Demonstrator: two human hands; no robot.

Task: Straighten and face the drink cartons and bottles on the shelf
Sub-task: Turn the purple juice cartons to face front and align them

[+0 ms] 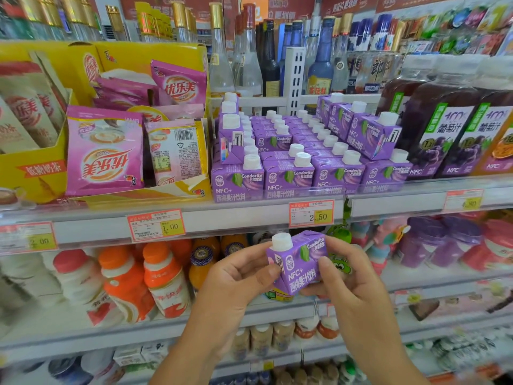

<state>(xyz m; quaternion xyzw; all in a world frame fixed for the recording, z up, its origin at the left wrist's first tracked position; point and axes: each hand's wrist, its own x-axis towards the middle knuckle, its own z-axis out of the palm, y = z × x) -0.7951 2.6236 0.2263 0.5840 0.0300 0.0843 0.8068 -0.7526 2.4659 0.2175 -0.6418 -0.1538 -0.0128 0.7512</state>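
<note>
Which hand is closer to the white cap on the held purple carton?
Left. The left hand grips the purple carton on the cap's side, with fingertips just beside the white cap. The right hand holds the opposite side, away from it.

I hold a purple carton [298, 263] in both hands, tilted, its white cap [281, 241] at the upper left. My left hand [244, 276] pinches its left edge and my right hand [349, 282] grips its right side. It hangs just below the 2.50 tag [311, 213] on the shelf [236, 218]. Above, 4 cartons [308, 176] face front, with more stacked behind and some turned sideways. Grape juice bottles [444, 134] stand just right of them, and pink sachets [105, 154] sit in a yellow box [33, 173] to the left.
</note>
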